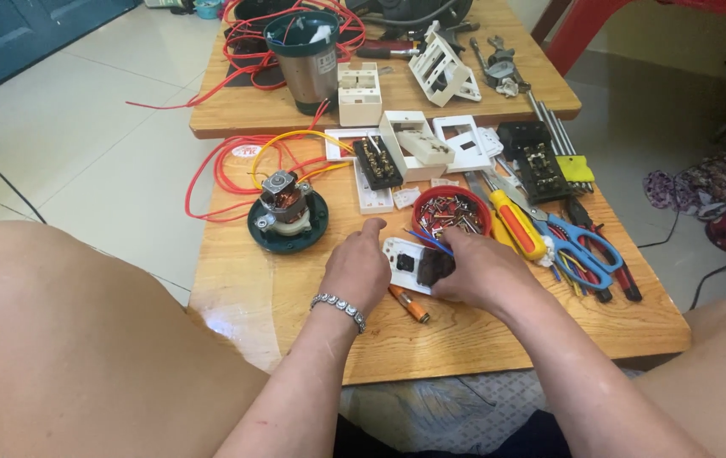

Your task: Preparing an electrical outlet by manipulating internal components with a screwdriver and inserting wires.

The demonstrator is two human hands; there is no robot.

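On the low wooden table, towards the middle of its near half, lies a white plastic switch plate with a dark rectangular switch module at its right end. The right hand rests over that end, fingers curled and pinching the dark module. The left hand lies just left of the plate, fingers bent and thumb raised, pressing on its left edge; whether it grips anything cannot be told. An orange-handled tester screwdriver lies between the two wrists, near the front edge. A round red bowl of small parts sits just behind the right hand, and blue-handled scissors lie towards the right edge.
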